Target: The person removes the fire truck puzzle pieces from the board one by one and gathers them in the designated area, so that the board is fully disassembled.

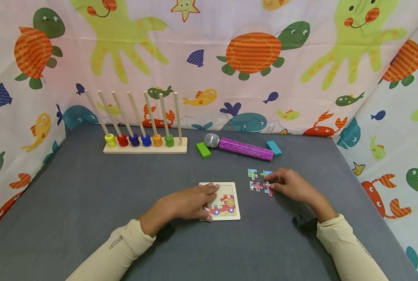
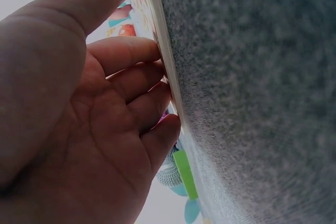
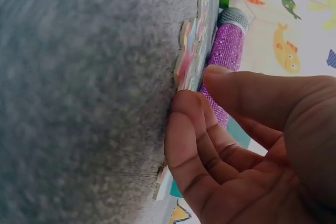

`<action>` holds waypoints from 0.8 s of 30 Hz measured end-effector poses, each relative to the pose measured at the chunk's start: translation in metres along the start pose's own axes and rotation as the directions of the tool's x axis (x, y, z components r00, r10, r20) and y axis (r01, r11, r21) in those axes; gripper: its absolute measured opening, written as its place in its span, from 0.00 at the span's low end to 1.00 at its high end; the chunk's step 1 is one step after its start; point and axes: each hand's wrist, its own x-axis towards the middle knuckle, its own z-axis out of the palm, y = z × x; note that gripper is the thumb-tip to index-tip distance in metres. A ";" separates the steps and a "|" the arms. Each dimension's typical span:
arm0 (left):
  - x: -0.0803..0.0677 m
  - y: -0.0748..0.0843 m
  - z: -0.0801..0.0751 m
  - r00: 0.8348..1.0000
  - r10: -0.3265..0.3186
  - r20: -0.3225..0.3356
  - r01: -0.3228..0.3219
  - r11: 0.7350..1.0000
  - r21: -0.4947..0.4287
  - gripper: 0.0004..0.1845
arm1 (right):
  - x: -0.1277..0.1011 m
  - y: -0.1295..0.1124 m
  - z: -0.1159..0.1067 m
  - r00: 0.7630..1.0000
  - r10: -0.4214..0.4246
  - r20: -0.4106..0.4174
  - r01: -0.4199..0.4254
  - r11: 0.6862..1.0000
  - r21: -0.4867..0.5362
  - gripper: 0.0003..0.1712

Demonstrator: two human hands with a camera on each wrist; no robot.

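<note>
A small wooden puzzle board [image 1: 230, 200] with a red vehicle picture lies on the grey table [image 1: 89, 195] near the front middle. My left hand [image 1: 210, 203] rests flat over the board's left part, fingers lying on it. The left wrist view shows those fingers [image 2: 152, 77] touching the board's pale edge [image 2: 157, 30]. A few loose puzzle pieces [image 1: 255, 180] lie in a cluster just right of the board. My right hand [image 1: 270, 185] is at that cluster. In the right wrist view, thumb and forefinger [image 3: 184, 103] pinch the edge of a puzzle piece [image 3: 191, 51].
At the back left stands a wooden peg rack [image 1: 145, 146] with coloured beads. A purple glitter microphone [image 1: 244, 148] lies at the back middle between a green block [image 1: 203, 150] and a teal block [image 1: 273, 148]. Printed sea-animal curtains enclose the table on three sides.
</note>
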 end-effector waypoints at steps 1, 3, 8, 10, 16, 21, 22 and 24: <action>0.000 0.000 0.000 1.000 -0.001 0.001 0.001 1.000 -0.003 0.37 | -0.001 0.000 0.000 1.000 -0.001 0.001 0.001 1.000 0.012 0.13; 0.000 0.000 0.001 1.000 0.001 0.001 -0.001 1.000 -0.007 0.37 | -0.002 -0.001 0.000 1.000 -0.011 0.000 0.011 0.999 0.039 0.12; 0.000 -0.001 -0.001 0.999 0.033 0.001 -0.033 0.999 -0.027 0.37 | -0.001 -0.011 0.002 0.999 -0.038 0.006 0.037 0.994 0.105 0.11; -0.001 -0.002 -0.003 0.999 0.054 -0.004 -0.054 0.998 -0.033 0.38 | 0.000 -0.018 0.005 0.999 -0.041 0.024 0.037 0.991 0.126 0.11; -0.001 -0.003 -0.004 0.996 0.089 -0.010 -0.089 0.996 -0.027 0.38 | 0.005 -0.034 0.017 0.991 -0.119 0.066 0.110 0.985 0.136 0.10; -0.001 -0.004 -0.002 0.996 0.087 -0.012 -0.088 0.996 -0.025 0.38 | 0.011 -0.044 0.028 0.981 -0.173 0.085 0.164 0.981 0.108 0.10; -0.001 -0.004 -0.002 0.996 0.083 -0.010 -0.084 0.996 -0.024 0.38 | 0.013 -0.045 0.030 0.979 -0.180 0.096 0.169 0.980 0.108 0.10; -0.001 -0.004 -0.001 0.997 0.074 -0.006 -0.074 0.997 -0.029 0.38 | 0.016 -0.049 0.035 0.975 -0.187 0.119 0.174 0.979 0.108 0.11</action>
